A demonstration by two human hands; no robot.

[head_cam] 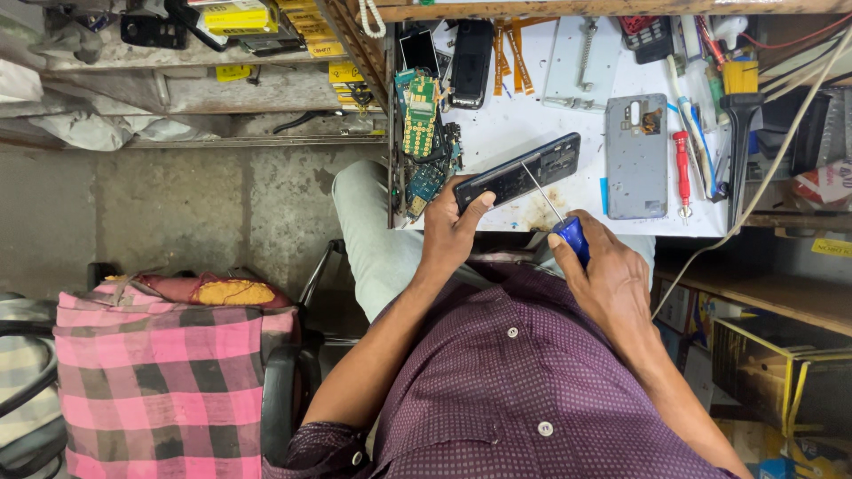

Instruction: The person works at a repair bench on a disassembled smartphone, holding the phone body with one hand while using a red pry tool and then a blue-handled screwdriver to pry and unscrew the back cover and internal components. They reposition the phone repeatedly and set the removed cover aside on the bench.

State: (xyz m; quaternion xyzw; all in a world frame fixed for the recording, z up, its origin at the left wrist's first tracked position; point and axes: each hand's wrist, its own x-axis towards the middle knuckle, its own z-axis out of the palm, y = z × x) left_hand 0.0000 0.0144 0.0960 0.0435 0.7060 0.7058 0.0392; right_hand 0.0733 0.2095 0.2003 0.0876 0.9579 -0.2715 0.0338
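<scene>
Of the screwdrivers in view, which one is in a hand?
The blue-handled screwdriver, gripped by the right hand, tip on the opened phone; the red-handled screwdriver lies untouched on the bench.

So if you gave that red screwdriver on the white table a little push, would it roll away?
Probably a little. The red screwdriver has a round-looking handle and thin shaft, so it likely rolls sideways, though the grey phone back cover beside it might stop it. It looks small and stiff, probably light to lift.

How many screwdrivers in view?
2: a blue-handled screwdriver in the right hand, and a red-handled screwdriver lying on the white bench. More may hide among the clutter.
</scene>
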